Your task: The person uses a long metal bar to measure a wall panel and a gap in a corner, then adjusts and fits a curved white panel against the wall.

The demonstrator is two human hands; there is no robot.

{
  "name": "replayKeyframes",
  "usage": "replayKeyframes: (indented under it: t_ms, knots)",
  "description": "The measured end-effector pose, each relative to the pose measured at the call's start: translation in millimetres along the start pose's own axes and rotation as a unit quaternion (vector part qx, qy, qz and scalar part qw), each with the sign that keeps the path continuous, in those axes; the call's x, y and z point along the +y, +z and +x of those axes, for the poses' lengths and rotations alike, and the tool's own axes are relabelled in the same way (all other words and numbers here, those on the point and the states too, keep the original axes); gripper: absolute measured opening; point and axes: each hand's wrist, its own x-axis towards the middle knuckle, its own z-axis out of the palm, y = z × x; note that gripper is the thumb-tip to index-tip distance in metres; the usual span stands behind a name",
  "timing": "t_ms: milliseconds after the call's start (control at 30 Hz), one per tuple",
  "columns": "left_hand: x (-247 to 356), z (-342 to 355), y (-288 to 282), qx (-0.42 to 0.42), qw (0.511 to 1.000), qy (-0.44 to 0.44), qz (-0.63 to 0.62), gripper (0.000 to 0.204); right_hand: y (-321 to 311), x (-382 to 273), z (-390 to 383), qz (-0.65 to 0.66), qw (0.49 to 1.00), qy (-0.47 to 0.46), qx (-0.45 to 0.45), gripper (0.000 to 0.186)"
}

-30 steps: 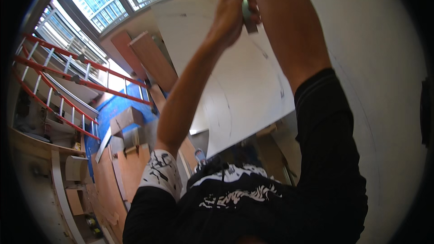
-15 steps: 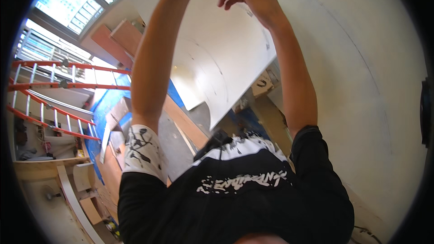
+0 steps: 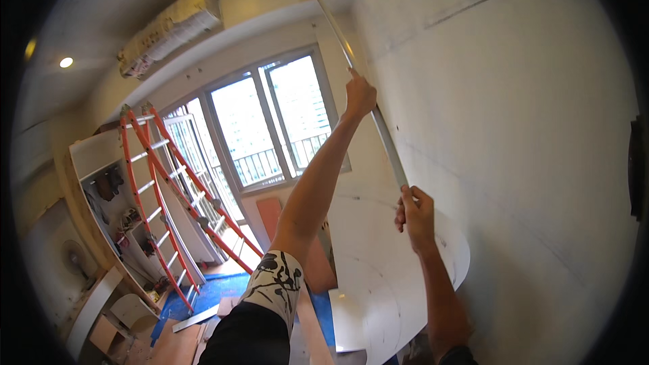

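Both my arms are raised along a long, thin, metallic-looking strip (image 3: 387, 140) that slants from the upper middle down to the right, close to the pale wall. My left hand (image 3: 362, 96) is closed around it partway up, with the index finger pointing up along it. Lower down, my right hand (image 3: 417, 216) has its fingers curled and pinched at the strip's lower end. Just behind and below that hand lies a large white sheet (image 3: 378, 270) with a curved edge and dark marks. The strip's upper end runs to the top of the picture.
An orange stepladder (image 3: 155, 189) stands at left, beside open shelving (image 3: 111, 223). A wrapped air-conditioner-like unit (image 3: 172, 27) hangs above the windows (image 3: 267, 122). Blue floor covering (image 3: 223, 289) and wooden boards (image 3: 177, 348) lie below. The wall (image 3: 527, 149) bounds my right side.
The view has tilted up from my torso to the wall and windows. The strip now shows at length in my hands, which were at the top edge before.
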Motion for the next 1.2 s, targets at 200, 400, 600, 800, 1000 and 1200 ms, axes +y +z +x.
replayKeyframes:
  t_ms: [200,400,600,800,1000,1200]
  knots:
    - [5.5,12.4,-9.4,-0.013,0.999,-0.018,0.039,0.059,-5.8,-45.8,-0.8,0.106,0.961,0.163,-0.195,0.016]
    - [6.6,-52.4,-7.4,0.005,0.997,-0.017,0.08,0.057,-23.0,-24.6,-44.1,0.107,0.942,0.246,-0.204,0.012]
    - [70.8,-190.8,10.2,-0.052,0.997,-0.057,0.014,0.053,-86.1,12.4,-174.8,0.095,0.938,0.313,-0.116,0.008]
    - [39.4,-66.1,-23.2,-0.059,0.991,-0.118,0.014,0.049,-12.1,-36.1,-77.8,0.067,0.969,0.188,-0.143,0.012]
    - [13.0,17.2,-32.1,-0.003,0.999,0.002,0.038,0.029,25.7,-56.1,-16.1,0.039,0.982,0.116,-0.145,0.015]
    - [4.8,35.3,-19.7,-0.044,0.998,-0.007,0.043,0.026,21.4,-57.6,2.1,0.06,0.98,0.126,-0.14,0.018]
